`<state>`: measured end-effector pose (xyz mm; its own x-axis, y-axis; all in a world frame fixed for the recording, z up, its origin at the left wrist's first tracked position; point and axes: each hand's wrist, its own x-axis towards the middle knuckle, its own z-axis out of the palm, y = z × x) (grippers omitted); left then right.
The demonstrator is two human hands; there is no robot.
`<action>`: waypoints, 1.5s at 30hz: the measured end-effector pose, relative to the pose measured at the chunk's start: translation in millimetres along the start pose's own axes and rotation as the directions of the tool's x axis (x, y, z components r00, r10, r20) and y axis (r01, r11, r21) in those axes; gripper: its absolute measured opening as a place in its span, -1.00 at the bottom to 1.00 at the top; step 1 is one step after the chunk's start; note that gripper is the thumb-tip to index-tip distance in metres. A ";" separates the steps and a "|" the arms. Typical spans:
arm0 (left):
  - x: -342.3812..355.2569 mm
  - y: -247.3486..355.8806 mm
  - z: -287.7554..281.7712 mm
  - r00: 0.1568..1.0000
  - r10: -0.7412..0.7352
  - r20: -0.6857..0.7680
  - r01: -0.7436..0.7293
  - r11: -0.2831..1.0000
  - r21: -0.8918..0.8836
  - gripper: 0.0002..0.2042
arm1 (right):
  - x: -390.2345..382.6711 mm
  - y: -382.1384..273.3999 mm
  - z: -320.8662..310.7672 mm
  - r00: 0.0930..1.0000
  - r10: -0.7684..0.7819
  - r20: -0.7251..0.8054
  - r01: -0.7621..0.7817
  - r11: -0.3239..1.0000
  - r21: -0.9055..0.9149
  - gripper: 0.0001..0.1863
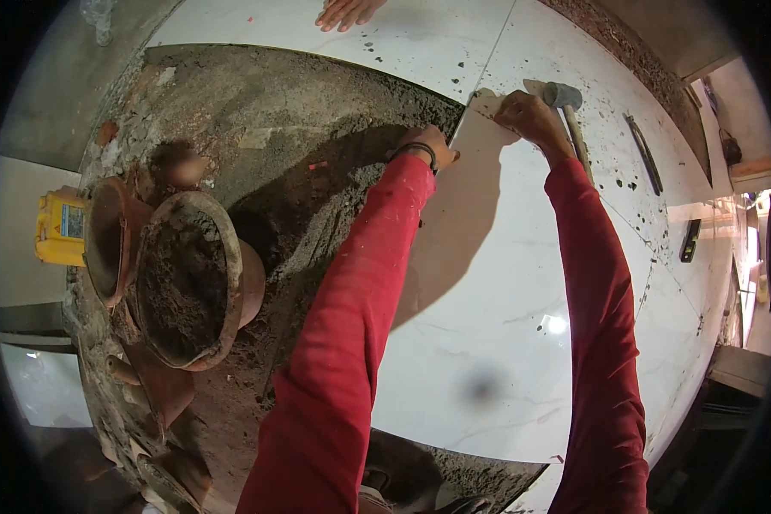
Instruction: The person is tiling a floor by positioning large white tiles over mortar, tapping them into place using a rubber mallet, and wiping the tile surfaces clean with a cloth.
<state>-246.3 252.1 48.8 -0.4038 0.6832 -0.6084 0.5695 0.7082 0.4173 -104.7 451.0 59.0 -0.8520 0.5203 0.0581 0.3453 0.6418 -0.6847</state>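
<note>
I am pressing my left hand [428, 147] and right hand [527, 116], both gripping the far edge of the big white tile [505, 283], seating it beside laid tiles [420, 38] while bare mortar bed [257, 111] awaits covering.

Both arms in red sleeves reach forward from the lower edge, nearly straight and roughly parallel. The left hand [430, 144], a dark band on its wrist, lies with fingers curled, knuckles up. The right hand [527, 116] sits slightly farther ahead, closed into a loose fist with its back turned upward. The hands are near each other but apart.
</note>
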 end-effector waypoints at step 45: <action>49.2 -3.8 24.6 0.994 0.089 -0.061 -0.085 0.994 0.064 -0.35 | -179.8 -33.0 -76.1 0.990 0.136 0.033 -0.128 0.974 -0.186 -0.45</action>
<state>-250.7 278.7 0.6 -0.3941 0.7532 -0.5267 0.6464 0.6345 0.4237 67.1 379.1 126.5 -0.8098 0.5836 -0.0599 0.5181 0.6636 -0.5396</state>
